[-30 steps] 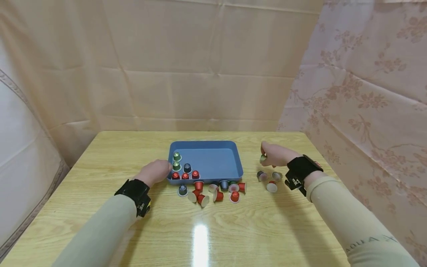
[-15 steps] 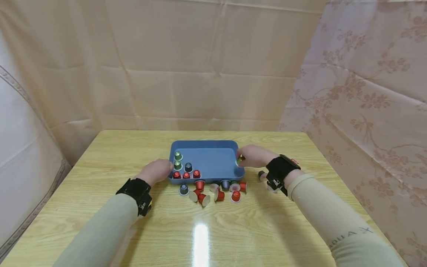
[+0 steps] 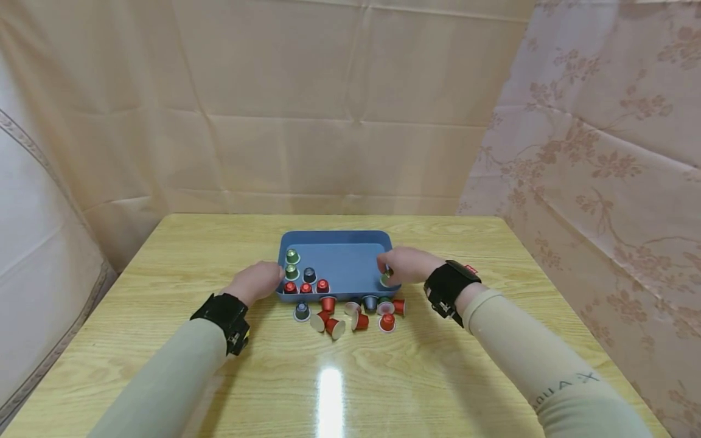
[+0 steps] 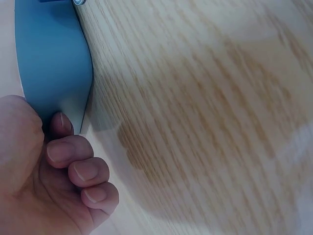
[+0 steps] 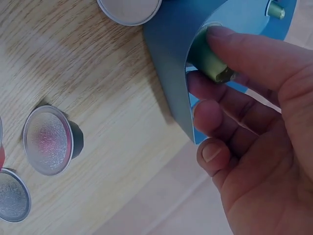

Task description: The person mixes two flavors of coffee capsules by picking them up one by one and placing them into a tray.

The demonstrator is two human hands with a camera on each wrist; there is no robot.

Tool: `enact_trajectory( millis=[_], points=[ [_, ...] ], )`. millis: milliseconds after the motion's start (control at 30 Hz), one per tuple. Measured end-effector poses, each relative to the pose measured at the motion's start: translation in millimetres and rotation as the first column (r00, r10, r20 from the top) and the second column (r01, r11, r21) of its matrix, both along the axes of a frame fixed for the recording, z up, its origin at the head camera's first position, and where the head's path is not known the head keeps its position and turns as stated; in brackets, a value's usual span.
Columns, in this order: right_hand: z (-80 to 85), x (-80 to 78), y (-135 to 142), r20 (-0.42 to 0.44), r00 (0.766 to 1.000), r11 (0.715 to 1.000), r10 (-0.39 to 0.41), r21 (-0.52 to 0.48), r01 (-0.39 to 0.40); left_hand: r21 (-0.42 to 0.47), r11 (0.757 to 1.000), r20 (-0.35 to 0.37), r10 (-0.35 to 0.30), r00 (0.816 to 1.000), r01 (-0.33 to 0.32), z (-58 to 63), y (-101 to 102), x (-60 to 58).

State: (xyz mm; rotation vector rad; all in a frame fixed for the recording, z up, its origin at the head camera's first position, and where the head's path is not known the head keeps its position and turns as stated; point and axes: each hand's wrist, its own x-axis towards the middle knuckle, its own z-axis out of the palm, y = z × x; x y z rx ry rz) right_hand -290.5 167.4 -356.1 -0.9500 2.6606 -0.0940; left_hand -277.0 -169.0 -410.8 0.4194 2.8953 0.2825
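A shallow blue tray (image 3: 350,261) lies on the wooden table. My left hand (image 3: 257,281) grips its left side, fingertips curled against the outer wall (image 4: 54,63) in the left wrist view. My right hand (image 3: 413,264) is over the tray's front right corner. Between thumb and fingers it pinches a green coffee capsule (image 5: 208,56), just inside the rim. Along the tray's left part stand two green capsules (image 3: 292,256), a dark capsule (image 3: 309,275) and, at the front, three red capsules (image 3: 305,288), all with their narrow ends up.
Several loose capsules (image 3: 359,321), red, dark and green, lie close along the tray's front wall. More capsules (image 5: 49,142) rest on the table in the right wrist view. A curtain (image 3: 350,121) hangs behind the table's back edge, and a floral cloth (image 3: 597,158) at the right.
My right hand has moved left with the green capsule, from beside the tray to inside its right end, then slightly nearer the front. My left hand has stayed at the tray's left side.
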Motion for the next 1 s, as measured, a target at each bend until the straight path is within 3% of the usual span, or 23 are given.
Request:
enact_trajectory(
  millis=[267,433,600,833,1000],
  points=[
    [1.6,2.0,0.1,0.037,0.999,1.000,0.011,-0.002,-0.011,0.001,1.000,-0.009,-0.020,1.000,0.020,-1.4,-1.4,-0.1],
    [5.6,0.1,9.7,-0.048,0.998,0.996,0.038,-0.084,-0.042,0.006,1.000,-0.008,-0.019,1.000,0.019,-0.5,-1.1,1.0],
    [10.9,-4.8,26.3,-0.140,0.990,0.992,0.013,-0.124,-0.031,0.004,0.999,-0.027,-0.034,0.999,0.034,0.7,-1.0,2.4],
    [11.7,-5.6,49.3,-0.157,0.986,0.998,-0.051,-0.050,0.044,0.008,1.000,-0.023,-0.026,0.999,0.027,2.0,-0.7,3.5],
    [8.6,-0.5,58.2,-0.117,0.982,0.987,-0.149,0.037,0.154,0.000,0.999,-0.014,-0.035,0.999,0.035,2.7,0.1,3.7]
  ],
)
